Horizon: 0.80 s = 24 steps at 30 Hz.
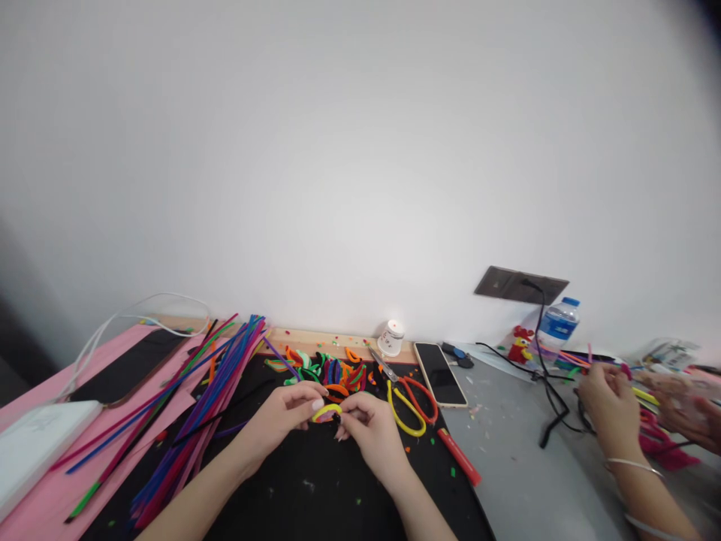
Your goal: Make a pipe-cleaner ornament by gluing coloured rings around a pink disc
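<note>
My left hand (285,417) and my right hand (369,428) meet over a black mat (315,488), both pinched on a short yellow pipe cleaner (327,411) bent into a loop between the fingertips. Just behind the hands lies a pile of short bent pipe cleaner pieces (327,370) in orange, green, purple and black. Long straight pipe cleaners (208,398) in several colours fan out to the left of my left hand.
Scissors with yellow and orange handles (408,402), a red pen-like tool (459,457), a phone (439,373) and a small white jar (390,337) lie to the right. Another person's hands (613,402) work at far right near a water bottle (555,324), cables and a chicken figure (519,345).
</note>
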Each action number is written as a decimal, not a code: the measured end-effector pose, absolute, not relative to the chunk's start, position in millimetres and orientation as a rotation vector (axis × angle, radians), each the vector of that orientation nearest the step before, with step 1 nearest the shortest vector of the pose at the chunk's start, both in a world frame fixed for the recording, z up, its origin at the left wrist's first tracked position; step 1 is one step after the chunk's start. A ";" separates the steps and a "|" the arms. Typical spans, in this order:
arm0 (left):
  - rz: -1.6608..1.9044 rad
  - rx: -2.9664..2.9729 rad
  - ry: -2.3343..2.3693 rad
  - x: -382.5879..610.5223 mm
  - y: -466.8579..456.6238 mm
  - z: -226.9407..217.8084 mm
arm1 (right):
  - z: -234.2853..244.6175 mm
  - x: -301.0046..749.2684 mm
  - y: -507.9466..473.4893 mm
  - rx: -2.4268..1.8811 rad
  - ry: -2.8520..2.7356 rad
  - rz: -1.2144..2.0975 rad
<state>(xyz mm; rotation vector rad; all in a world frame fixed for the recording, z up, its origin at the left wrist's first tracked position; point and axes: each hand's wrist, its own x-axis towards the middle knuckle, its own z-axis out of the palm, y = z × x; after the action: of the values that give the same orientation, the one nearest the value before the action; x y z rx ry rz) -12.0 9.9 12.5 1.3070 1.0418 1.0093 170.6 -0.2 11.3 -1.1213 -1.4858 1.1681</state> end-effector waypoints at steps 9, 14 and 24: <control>1.309 1.245 1.158 -11.8 14.3 12.3 | 6.8 171.0 5.3 -1.159 -1.340 1.282; 1.374 1.385 1.162 -12.2 11.4 13.8 | 5.2 170.8 5.6 -1.160 -1.302 1.308; 1.163 2.014 1.169 -6.4 0.2 19.6 | 5.6 166.9 1.6 -1.174 -1.316 1.379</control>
<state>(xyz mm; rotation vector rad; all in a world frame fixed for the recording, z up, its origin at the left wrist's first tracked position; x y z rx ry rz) -6.4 0.2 19.6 2.0144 1.1691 1.1630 166.9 1.6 5.6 -1.1736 -1.3158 1.3788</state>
